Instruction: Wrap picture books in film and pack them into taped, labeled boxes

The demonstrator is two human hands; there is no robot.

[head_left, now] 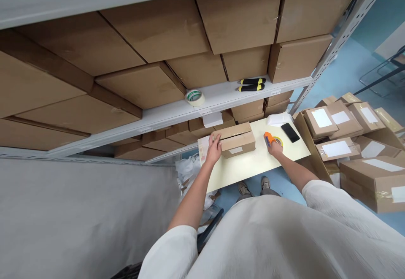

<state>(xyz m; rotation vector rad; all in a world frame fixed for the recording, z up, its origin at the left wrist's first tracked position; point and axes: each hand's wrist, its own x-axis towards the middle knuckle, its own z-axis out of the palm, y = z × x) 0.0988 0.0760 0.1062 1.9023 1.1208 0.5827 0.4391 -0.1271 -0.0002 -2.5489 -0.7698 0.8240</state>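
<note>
A cardboard box sits on the pale yellow table, its top flaps meeting with a dark gap along the seam. My left hand touches the left end of this box, fingers stretched and apart at its upper corner. To the right of the box, my right hand is closed around an orange tape dispenser with a yellowish roll. The dispenser is just above or on the tabletop, apart from the box; which one I cannot tell. A white label shows on the box's near side.
A black phone lies on the table at right. Labelled parcels fill a large carton beside it. Ahead, a metal shelf bears large boxes, a tape roll and two black-yellow cutters. Plastic bags lie left of the table.
</note>
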